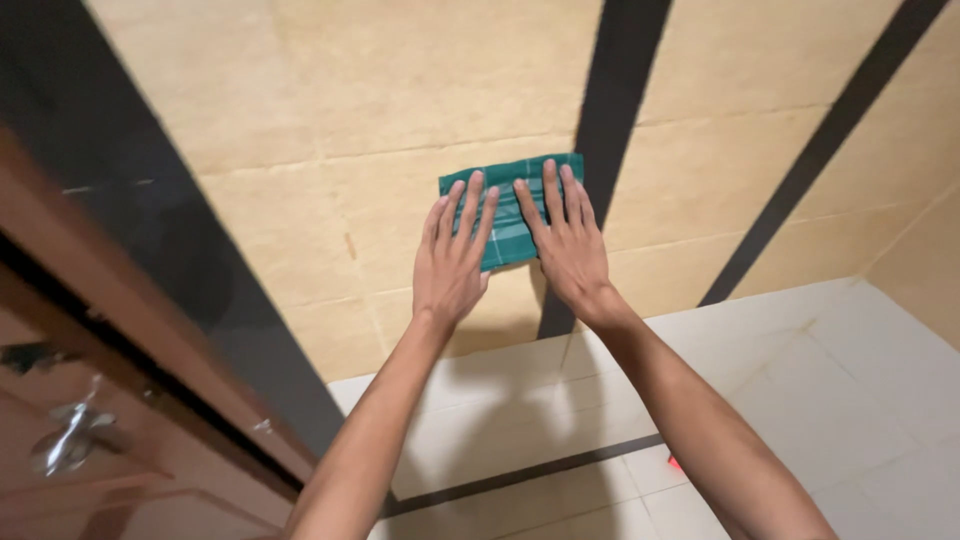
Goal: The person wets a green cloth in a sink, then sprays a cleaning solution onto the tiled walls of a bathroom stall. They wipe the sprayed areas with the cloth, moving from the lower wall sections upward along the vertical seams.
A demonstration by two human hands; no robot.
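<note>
A folded green checked cloth (512, 178) lies flat against the beige tiled wall (400, 90). My left hand (452, 262) presses on its left part with the fingers spread and flat. Beside it, my right hand (565, 245) presses on the cloth's right part, also with flat, spread fingers. Both palms hide the cloth's lower middle. Neither hand grips the cloth; they only press it to the wall.
Two dark vertical stripes (610, 110) (830, 140) run down the wall. A wooden door with a metal handle (70, 435) and its dark frame (150, 230) stand at the left. White floor tiles (820, 380) with a dark line (520, 472) lie below.
</note>
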